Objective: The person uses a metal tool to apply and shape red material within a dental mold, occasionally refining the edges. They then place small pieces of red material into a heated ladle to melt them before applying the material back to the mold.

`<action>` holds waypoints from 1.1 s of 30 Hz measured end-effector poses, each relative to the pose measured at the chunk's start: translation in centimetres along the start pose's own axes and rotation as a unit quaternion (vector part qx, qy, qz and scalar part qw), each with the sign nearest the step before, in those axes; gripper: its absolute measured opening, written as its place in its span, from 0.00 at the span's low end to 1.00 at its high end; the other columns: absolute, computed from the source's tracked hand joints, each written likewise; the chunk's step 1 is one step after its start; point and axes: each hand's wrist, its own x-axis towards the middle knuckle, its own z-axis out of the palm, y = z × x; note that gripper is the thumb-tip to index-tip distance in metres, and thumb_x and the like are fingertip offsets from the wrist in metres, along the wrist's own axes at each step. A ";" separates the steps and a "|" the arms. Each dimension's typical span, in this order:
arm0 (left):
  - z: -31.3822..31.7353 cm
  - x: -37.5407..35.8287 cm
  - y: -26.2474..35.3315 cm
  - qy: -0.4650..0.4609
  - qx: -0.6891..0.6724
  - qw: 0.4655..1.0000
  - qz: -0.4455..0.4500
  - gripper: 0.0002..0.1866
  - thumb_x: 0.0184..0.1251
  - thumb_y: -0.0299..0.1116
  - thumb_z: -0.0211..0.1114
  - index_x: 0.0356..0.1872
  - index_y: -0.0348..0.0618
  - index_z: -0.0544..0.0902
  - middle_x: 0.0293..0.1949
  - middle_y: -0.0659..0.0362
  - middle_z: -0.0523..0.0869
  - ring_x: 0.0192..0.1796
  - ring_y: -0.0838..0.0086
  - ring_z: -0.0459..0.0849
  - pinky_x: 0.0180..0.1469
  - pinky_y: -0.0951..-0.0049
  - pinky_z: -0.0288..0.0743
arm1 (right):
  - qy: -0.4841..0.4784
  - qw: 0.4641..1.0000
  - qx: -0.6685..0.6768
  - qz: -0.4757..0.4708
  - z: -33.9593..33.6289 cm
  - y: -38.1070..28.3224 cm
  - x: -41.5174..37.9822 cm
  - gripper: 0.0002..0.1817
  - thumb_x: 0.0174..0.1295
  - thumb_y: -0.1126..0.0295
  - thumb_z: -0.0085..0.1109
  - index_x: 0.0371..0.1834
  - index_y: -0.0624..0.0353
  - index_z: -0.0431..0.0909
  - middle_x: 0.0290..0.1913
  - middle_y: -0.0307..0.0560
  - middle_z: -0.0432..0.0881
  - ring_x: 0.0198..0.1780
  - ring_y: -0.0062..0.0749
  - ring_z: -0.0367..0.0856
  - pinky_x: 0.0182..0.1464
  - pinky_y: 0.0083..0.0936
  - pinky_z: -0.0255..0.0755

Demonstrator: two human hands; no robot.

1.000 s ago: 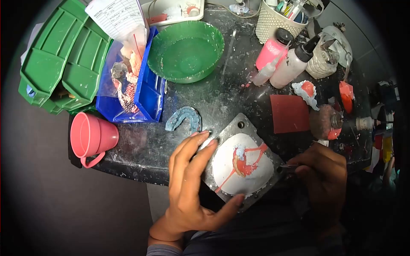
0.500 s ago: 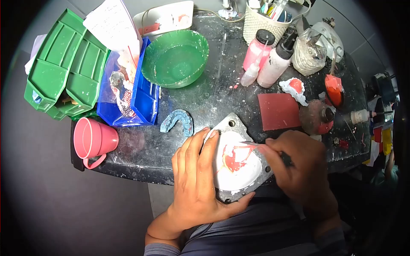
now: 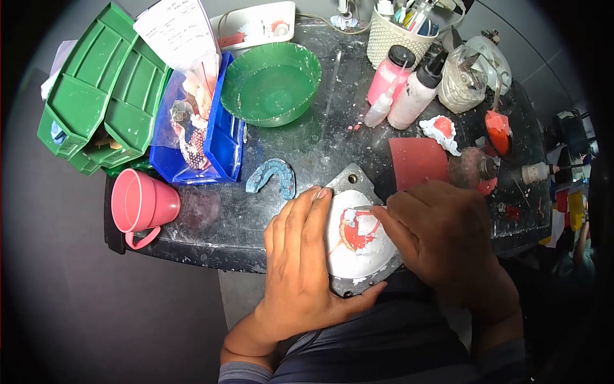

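A grey metal flask part (image 3: 351,173) filled with white plaster (image 3: 377,256) sits at the table's front edge, with red and pink material (image 3: 358,232) at its middle. My left hand (image 3: 299,256) grips its left side, fingers along the plaster and thumb at the lower edge. My right hand (image 3: 441,237) is closed in a pinch on a thin metal tool (image 3: 362,209), whose tip lies over the upper part of the red area. Most of the tool is hidden by the fingers. Behind the flask part lies a blue-grey horseshoe-shaped piece (image 3: 272,175).
A pink mug (image 3: 146,205), green bins (image 3: 86,89) and a blue bin (image 3: 220,144) stand left. Behind are a green bowl (image 3: 271,83) and white tray (image 3: 256,25). Bottles (image 3: 414,96), a red sheet (image 3: 419,163), a basket (image 3: 400,40) and a burner-like jar (image 3: 473,168) stand right.
The view has shifted slightly. My right hand and the tool tip have moved left over the plaster, towards the upper left of the red area. My left hand keeps its grip.
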 end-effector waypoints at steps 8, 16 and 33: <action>-0.1 0.0 -0.4 0.002 0.002 1.000 0.021 0.71 0.39 0.50 0.96 0.83 0.25 0.66 0.77 0.34 0.76 0.77 0.37 0.76 0.80 0.41 0.65 | -0.010 0.999 -0.014 -0.044 0.2 1.6 0.8 0.10 0.69 0.66 0.72 0.32 0.55 0.81 0.27 0.45 0.82 0.30 0.47 0.86 0.32 0.47 0.74; -2.7 0.4 -1.3 -0.022 0.039 0.998 0.038 0.65 0.36 0.56 0.96 0.78 0.33 0.77 0.78 0.37 0.78 0.82 0.36 0.73 0.83 0.38 0.63 | 0.033 0.999 0.017 -0.009 -0.5 2.2 -0.1 0.14 0.71 0.63 0.74 0.32 0.54 0.79 0.26 0.49 0.80 0.29 0.53 0.85 0.33 0.48 0.75; -1.9 -0.9 -4.3 0.001 -0.074 0.996 0.052 0.55 0.51 0.51 0.92 0.78 0.31 0.78 0.70 0.35 0.82 0.70 0.43 0.84 0.73 0.51 0.78 | 0.015 0.997 -0.003 -0.071 -0.9 0.2 -3.5 0.15 0.71 0.59 0.76 0.31 0.50 0.81 0.27 0.39 0.75 0.27 0.38 0.79 0.32 0.40 0.71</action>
